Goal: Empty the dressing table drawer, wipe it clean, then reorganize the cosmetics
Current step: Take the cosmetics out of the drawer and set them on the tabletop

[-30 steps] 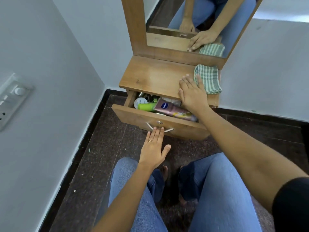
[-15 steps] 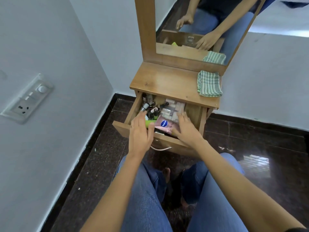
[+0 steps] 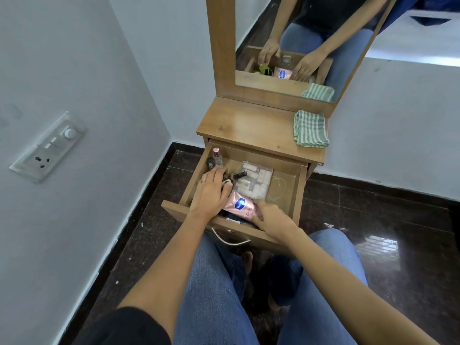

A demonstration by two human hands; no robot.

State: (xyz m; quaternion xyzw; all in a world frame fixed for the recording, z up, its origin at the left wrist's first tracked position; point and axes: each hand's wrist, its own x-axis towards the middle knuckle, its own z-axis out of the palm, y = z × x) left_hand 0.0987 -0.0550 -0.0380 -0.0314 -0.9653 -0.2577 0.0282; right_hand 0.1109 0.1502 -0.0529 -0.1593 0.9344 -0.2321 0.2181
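The drawer [image 3: 298, 190] stands pulled out in front of my knees, with the cosmetics still inside. A pink tube [image 3: 240, 206] with a blue round label lies near the front edge, exactly between my two hands. My left hand [image 3: 211, 192] lies palm down over the left part of the drawer and covers some small items. Its thumb is just beside the tube's upper end. I cannot tell whether this hand grips anything under it. My right hand [image 3: 272, 219] reaches over the front edge, and its fingers are stretched out and touch the right side of the tube, not closed round it.

Behind the tube lies a clear packet [image 3: 256, 180] with white pieces in it. In the back left corner a small glass bottle [image 3: 217, 156] with a pink cap stands upright, just beyond my left fingertips.

On the worktop [image 3: 249, 125] above the drawer, a folded green-striped cloth [image 3: 310, 129] lies at the right side, below the mirror [image 3: 298, 33]. A wall socket [image 3: 47, 148] is far to the left.
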